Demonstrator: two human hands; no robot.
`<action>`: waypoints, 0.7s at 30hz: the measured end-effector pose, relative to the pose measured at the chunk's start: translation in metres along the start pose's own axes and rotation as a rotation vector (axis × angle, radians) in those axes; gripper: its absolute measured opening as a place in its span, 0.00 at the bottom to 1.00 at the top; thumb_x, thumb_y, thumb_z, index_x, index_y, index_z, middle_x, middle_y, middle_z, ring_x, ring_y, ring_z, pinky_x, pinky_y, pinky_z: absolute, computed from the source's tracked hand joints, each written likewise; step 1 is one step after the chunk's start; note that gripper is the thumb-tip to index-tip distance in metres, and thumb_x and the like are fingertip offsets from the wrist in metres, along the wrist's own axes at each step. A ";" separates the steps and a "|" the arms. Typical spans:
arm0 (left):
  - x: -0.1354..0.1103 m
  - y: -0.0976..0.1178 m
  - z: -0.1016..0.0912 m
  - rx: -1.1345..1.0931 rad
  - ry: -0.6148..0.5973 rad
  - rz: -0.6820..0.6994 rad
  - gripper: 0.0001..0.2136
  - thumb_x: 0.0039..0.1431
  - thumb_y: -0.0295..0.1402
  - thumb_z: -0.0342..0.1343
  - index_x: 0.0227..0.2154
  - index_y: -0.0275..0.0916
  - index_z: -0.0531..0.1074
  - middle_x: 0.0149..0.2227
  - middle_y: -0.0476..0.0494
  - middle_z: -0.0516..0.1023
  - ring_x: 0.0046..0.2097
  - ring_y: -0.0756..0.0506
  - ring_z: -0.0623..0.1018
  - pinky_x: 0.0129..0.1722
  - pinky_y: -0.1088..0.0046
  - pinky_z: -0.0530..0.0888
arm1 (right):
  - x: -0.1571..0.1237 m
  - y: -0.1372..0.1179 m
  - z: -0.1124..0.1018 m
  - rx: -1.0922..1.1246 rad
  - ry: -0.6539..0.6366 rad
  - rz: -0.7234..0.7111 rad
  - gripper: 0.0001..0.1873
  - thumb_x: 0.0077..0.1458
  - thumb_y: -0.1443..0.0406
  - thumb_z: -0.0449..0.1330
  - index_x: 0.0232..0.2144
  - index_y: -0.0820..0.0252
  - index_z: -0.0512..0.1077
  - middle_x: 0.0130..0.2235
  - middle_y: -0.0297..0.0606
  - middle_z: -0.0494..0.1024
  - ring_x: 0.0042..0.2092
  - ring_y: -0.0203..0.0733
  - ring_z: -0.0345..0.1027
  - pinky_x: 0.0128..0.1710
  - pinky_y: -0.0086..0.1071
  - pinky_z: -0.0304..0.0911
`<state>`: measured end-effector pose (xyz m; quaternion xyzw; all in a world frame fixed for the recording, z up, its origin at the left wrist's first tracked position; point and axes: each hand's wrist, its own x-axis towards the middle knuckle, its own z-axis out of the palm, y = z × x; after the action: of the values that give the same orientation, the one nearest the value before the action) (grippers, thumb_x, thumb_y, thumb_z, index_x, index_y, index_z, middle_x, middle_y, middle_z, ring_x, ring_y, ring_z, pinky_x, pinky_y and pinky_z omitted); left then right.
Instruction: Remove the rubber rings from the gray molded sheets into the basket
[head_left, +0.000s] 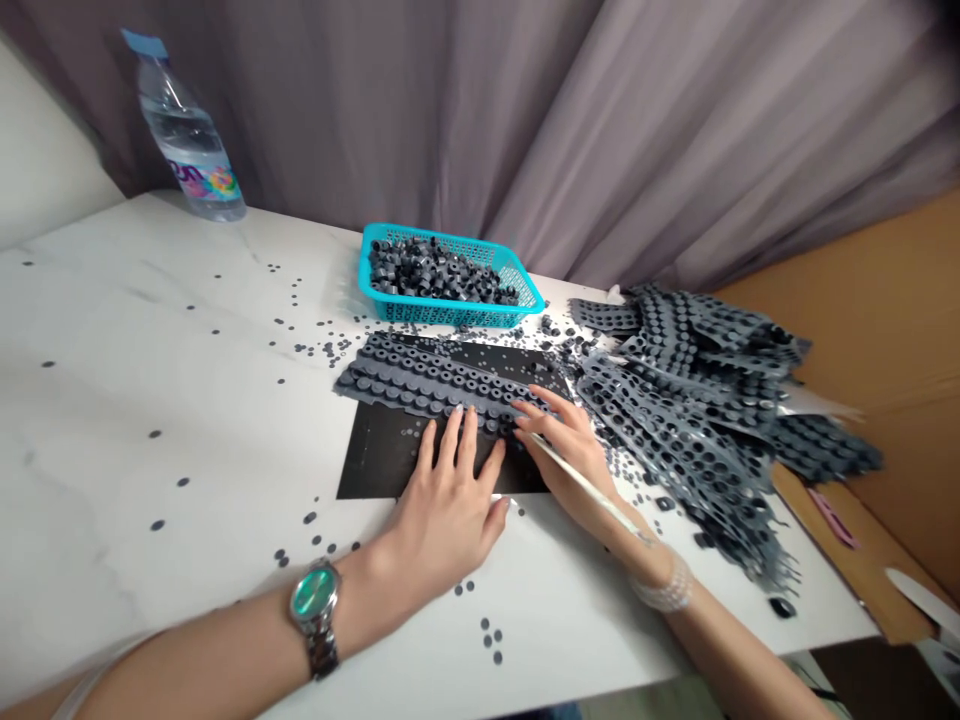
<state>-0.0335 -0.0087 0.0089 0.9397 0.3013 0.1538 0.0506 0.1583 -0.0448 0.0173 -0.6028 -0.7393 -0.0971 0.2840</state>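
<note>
Our left hand (442,515) lies flat and open, fingers spread on the perforated grey rubber strip (420,385); our right hand (566,450) grasps a thin white stick (585,485) beside it; a black mat (382,460) lies beneath.

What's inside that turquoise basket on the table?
The turquoise plastic basket holds a heap of small dark grey cylinders. They cover its floor, so the basket's bottom cannot be seen.

There was the white marble table (150,330), black rubber discs (182,481) scattered left of the left hand (442,520), a turquoise basket (390,300) beyond, punched rubber sheets (690,420) heaped rightward!
</note>
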 end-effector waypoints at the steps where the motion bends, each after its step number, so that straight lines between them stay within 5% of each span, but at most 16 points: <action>1: 0.000 0.000 0.000 0.000 -0.002 -0.010 0.26 0.63 0.44 0.47 0.59 0.36 0.66 0.64 0.21 0.56 0.66 0.27 0.55 0.60 0.46 0.58 | 0.002 -0.001 0.003 0.006 -0.018 -0.031 0.05 0.61 0.68 0.55 0.36 0.55 0.71 0.46 0.42 0.79 0.58 0.48 0.65 0.50 0.45 0.64; 15: 0.000 0.002 0.000 0.033 -0.040 -0.018 0.27 0.63 0.44 0.46 0.59 0.31 0.65 0.63 0.22 0.58 0.66 0.28 0.55 0.61 0.44 0.57 | 0.009 0.010 0.012 -0.058 -0.176 -0.231 0.10 0.62 0.71 0.51 0.41 0.56 0.69 0.49 0.44 0.78 0.60 0.49 0.61 0.50 0.46 0.62; 21: 0.001 0.002 0.000 0.018 -0.030 -0.028 0.27 0.63 0.44 0.46 0.60 0.33 0.64 0.63 0.23 0.58 0.66 0.28 0.55 0.61 0.45 0.56 | 0.010 0.026 0.008 -0.130 0.083 0.064 0.08 0.62 0.69 0.51 0.38 0.56 0.69 0.44 0.46 0.79 0.58 0.51 0.65 0.49 0.49 0.64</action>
<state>-0.0319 -0.0099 0.0092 0.9380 0.3150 0.1362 0.0490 0.1790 -0.0260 0.0111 -0.6386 -0.6994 -0.1608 0.2776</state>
